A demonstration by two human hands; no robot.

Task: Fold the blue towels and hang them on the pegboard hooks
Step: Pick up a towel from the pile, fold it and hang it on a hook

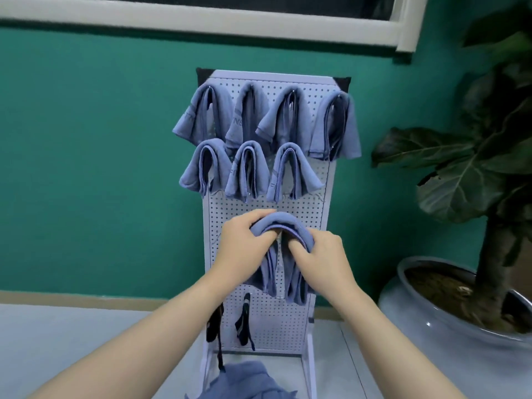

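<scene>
A white pegboard [302, 214] stands upright against the green wall. Several folded blue towels [244, 119] hang from its hooks in two rows. Below them, a folded blue towel [280, 272] is draped in front of the board's middle, its two ends hanging down. My left hand [244, 240] grips the towel's top fold from the left. My right hand [319, 254] grips it from the right, fingers tucked under the fold. The hook under it is hidden. A loose heap of blue towels [244, 381] lies at the board's foot.
Two dark clips or straps [243, 323] hang on the board's lower left. A large potted plant [475, 174] in a grey pot [426, 321] stands close on the right. A window frame [201, 18] runs along the top. The floor is pale.
</scene>
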